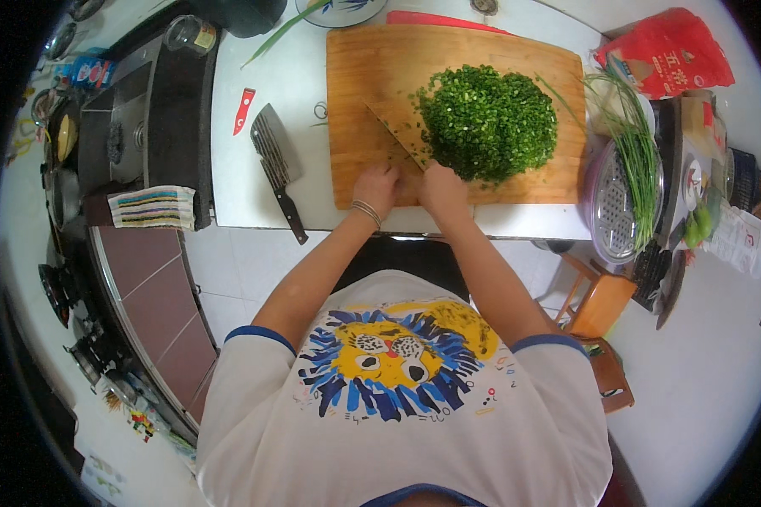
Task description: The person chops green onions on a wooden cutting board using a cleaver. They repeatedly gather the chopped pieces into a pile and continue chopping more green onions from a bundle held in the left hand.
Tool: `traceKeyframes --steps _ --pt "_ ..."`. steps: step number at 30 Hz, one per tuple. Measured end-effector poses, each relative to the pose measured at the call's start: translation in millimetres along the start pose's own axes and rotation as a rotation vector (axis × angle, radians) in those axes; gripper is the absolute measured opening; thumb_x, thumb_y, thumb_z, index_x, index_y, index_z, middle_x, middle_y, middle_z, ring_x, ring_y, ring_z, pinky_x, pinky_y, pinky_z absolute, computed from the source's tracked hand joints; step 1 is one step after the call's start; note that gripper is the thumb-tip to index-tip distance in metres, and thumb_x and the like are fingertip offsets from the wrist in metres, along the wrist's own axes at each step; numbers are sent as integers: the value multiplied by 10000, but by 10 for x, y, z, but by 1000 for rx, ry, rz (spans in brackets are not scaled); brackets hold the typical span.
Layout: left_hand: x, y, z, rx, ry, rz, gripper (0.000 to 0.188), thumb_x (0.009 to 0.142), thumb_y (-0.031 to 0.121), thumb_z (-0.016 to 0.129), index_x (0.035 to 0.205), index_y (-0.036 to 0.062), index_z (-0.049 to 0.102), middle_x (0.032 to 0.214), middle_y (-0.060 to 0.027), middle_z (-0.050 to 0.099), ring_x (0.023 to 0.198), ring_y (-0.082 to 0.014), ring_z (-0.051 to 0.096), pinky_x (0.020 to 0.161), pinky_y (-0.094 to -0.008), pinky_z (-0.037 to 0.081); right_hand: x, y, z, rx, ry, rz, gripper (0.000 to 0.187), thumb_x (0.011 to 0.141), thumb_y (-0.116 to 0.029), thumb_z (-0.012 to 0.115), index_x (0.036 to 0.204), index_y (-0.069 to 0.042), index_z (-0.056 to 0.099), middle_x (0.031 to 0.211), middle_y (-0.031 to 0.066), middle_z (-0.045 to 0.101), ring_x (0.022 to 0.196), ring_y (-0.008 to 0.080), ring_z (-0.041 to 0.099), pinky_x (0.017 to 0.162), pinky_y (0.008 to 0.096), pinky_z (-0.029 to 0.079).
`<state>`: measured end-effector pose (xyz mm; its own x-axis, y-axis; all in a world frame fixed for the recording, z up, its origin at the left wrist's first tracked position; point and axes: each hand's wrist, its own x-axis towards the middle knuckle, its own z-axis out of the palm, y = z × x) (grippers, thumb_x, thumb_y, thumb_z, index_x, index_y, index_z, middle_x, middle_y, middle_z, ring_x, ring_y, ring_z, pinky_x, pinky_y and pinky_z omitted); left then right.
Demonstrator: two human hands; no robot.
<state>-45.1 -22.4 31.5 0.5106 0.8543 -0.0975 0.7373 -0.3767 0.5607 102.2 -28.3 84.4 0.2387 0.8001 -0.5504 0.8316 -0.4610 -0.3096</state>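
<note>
A large pile of finely chopped green chives or scallions lies on the right part of a wooden cutting board. My right hand is closed around a knife at the board's front edge. Its thin blade slants away to the far left, seen nearly edge-on, beside the pile. My left hand rests at the front of the board, left of the blade, with its fingers curled together. Whatever is in those fingers, if anything, is too small to make out. A bracelet circles the left wrist.
Left of the board lie a black-handled knife with a slotted blade and a small red object. Long uncut green stalks drape over a colander at the right, near a red bag. A plate sits behind the board.
</note>
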Motion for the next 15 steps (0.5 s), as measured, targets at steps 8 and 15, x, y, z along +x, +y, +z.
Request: traceKeyframes --steps 8,15 --pt "529 325 -64 31 -104 -185 127 787 90 566 889 46 628 871 -170 615 814 -356 591 693 -435 481 27 95 -278 271 209 -63 157 794 -165 572 814 -9 566 743 235 619 724 422 612 637 489 501" --pt "851 425 -380 -118 35 -290 211 851 153 556 1017 51 634 999 -185 626 904 -347 597 753 -409 485 -336 1224 -645 380 441 -29 174 803 -199 585 826 -28 565 674 227 599 660 419 595 586 502 467"
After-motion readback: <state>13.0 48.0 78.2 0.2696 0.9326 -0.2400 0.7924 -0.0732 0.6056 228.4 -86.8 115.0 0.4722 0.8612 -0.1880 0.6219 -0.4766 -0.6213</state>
